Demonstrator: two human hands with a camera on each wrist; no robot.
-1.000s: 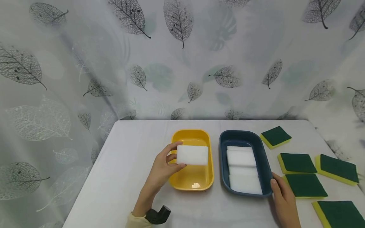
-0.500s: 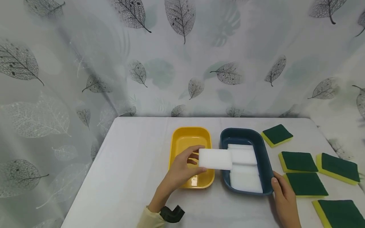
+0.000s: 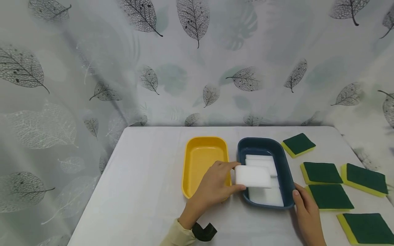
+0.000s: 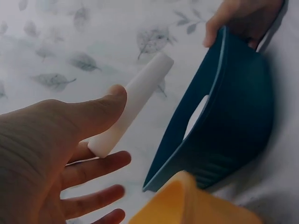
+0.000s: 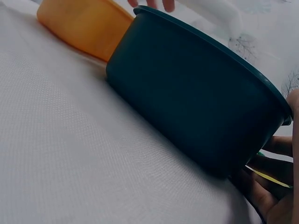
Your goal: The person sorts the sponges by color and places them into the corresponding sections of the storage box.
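Note:
A white sponge block (image 3: 253, 176) is pinched by my left hand (image 3: 212, 184) between thumb and fingers, above the left side of the dark blue tray (image 3: 287, 181). In the left wrist view the same block is seen edge-on, its underside free of the tray. Inside that tray lie several white sponge blocks (image 3: 266, 197), partly hidden by the held one. My right hand (image 3: 309, 215) grips the tray's near right corner, thumb at the rim and other fingers (image 5: 261, 186) along the outer wall.
Left of the blue tray stands a yellow tray (image 3: 192, 150), with nothing visible inside its uncovered part. Several green-and-yellow scouring sponges (image 3: 330, 197) lie on the white-covered table (image 3: 147, 171) at the right. A leaf-print curtain (image 3: 172, 82) hangs behind.
My left hand has carried the white sponge block rightward, from above the yellow tray to above the blue tray. My right hand has kept its hold on the blue tray's corner.

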